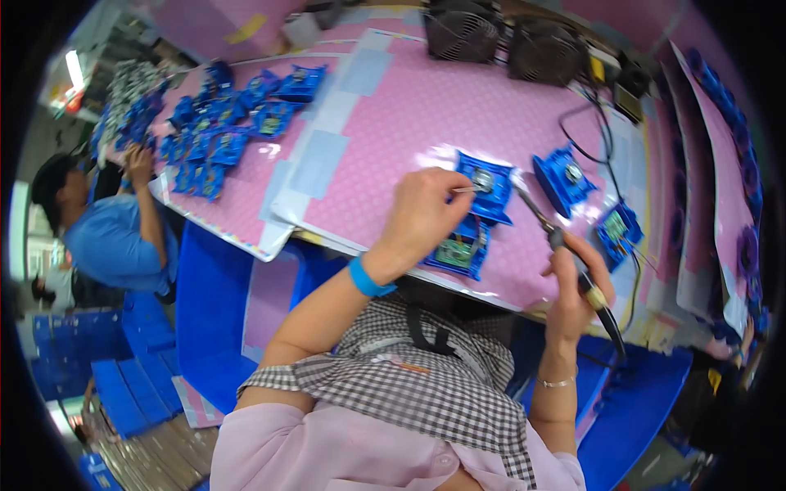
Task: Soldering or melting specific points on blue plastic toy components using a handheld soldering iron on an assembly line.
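Observation:
My left hand, a blue band on its wrist, pinches a thin pale strand, perhaps wire, its end over a blue plastic housing. A round silvery part sits in that housing. My right hand grips a soldering iron, its metal tip pointing up and left, close to the housing's right edge. Another blue housing with a green circuit board lies just below, by my left hand. To the right are a housing with a round part and one with a green board.
Two dark fans stand at the table's back. A black cable runs down the right side. Several blue housings cover the pink surface at left, where a person in blue works. Layered boards stand at right.

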`<state>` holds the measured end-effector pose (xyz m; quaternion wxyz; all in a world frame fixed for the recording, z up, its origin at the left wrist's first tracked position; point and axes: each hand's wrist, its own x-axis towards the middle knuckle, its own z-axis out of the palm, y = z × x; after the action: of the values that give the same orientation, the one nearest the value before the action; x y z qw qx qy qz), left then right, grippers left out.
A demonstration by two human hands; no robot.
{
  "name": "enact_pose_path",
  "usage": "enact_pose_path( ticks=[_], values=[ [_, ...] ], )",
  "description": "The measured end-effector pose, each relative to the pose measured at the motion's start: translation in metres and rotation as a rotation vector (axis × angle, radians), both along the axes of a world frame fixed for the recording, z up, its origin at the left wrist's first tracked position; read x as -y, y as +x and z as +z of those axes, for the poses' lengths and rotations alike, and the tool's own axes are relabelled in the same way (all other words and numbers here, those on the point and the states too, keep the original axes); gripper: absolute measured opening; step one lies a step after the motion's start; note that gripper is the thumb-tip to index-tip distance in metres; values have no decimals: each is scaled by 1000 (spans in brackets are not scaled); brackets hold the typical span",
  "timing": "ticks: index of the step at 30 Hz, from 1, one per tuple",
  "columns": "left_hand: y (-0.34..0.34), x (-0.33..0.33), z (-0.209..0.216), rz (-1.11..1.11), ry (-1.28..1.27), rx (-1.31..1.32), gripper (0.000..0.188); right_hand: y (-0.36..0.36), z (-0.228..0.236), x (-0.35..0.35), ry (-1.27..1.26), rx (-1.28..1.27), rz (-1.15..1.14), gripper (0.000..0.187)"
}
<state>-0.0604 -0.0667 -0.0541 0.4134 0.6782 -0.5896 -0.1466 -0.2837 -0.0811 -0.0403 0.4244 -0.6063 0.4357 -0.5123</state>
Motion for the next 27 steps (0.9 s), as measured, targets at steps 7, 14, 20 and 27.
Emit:
enact_pose_path(
  ticks=[7,14,20,27],
  values=[
    [-1,-1,4,20,-5,-105,13,-4,-5,-2,-49,177,-69,25],
    [-2,2,0,13,-3,-33,15,-14,-9,-9,-84,204,-170,29],
    [4,-18,35,163,-292,109,18,-23,-3,-14,-193,242,-81,25],
    [-42,-24,35,-92,201,465,30,-17,15,-9,-285,282,50,20]
  ],
)
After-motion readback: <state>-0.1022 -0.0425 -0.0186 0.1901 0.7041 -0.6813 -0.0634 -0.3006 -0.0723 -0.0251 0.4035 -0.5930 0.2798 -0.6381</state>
